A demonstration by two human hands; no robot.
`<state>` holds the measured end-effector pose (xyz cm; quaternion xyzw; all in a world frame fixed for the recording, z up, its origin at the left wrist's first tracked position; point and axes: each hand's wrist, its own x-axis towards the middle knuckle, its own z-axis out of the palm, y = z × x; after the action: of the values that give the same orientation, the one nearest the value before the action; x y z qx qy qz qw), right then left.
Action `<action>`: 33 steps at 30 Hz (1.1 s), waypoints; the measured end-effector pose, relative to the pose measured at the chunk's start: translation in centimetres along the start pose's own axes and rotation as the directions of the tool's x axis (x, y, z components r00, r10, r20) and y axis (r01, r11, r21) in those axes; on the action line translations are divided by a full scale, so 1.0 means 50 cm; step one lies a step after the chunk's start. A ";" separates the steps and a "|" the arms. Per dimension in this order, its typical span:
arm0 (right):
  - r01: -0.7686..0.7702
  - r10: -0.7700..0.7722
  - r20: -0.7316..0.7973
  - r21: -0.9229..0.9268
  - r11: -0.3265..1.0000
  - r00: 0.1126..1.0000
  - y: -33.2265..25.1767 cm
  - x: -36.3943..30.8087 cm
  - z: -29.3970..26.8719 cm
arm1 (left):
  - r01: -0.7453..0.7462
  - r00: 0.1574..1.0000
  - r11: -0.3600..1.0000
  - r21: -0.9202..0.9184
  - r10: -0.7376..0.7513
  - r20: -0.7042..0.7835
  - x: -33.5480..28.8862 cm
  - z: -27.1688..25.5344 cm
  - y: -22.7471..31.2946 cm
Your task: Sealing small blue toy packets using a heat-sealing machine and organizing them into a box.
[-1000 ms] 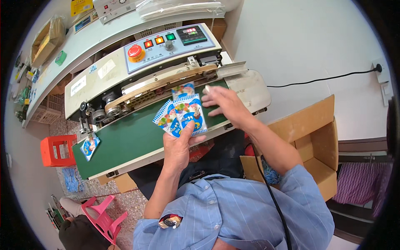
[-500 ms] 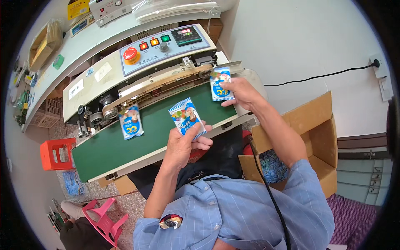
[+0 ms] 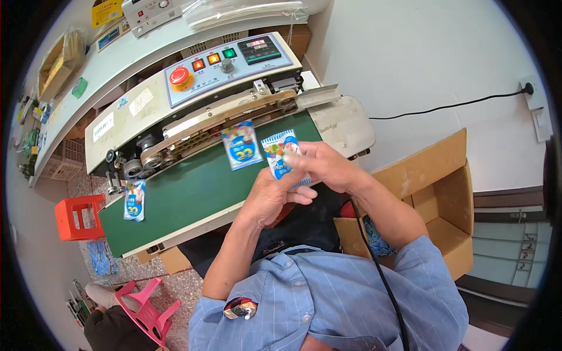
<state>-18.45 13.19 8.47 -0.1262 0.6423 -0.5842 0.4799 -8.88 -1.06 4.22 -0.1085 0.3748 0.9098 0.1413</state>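
Note:
Both hands meet over the near edge of a green conveyor belt (image 3: 187,190) on a band sealing machine (image 3: 146,102). My left hand (image 3: 263,199) is closed on the lower end of a small blue and white snack packet (image 3: 275,153), tilted above the belt. My right hand (image 3: 325,165) reaches in from the right, its thumb and fingers pinching the same packet. To its left, a second packet (image 3: 242,149) lies against the sealing band, slightly blurred. Farther left, a third packet (image 3: 134,202) rests near the belt's end.
An open cardboard box (image 3: 451,205) with blue packets (image 3: 377,237) inside stands at my right. A red stool (image 3: 81,217) is beyond the belt's left end. A black cable (image 3: 445,108) runs to the wall. One person (image 3: 111,327) is at lower left by a pink chair (image 3: 149,310).
My right hand has let go of a packet at the sealer and moved left onto the packet in my left hand. The released packet and the farther one have travelled left.

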 end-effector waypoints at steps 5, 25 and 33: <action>0.175 -0.106 -0.343 0.177 0.969 0.933 0.017 0.040 -0.082 | 0.141 0.989 0.989 0.055 -0.142 0.028 0.014 -0.003 -0.011; 0.192 -0.216 -0.203 -0.134 0.972 0.955 -0.036 -0.035 -0.071 | 0.165 0.984 0.974 0.152 -0.173 0.038 -0.067 -0.031 -0.071; -0.202 -0.201 -0.753 -0.405 0.892 0.626 -0.003 -0.575 -0.276 | 0.215 0.970 0.960 0.178 -0.231 0.077 -0.061 -0.023 -0.114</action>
<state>-14.48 42.62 20.11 0.0312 0.9029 -0.4140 0.1112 -4.00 1.47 0.63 -0.0932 0.4284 0.8574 0.2697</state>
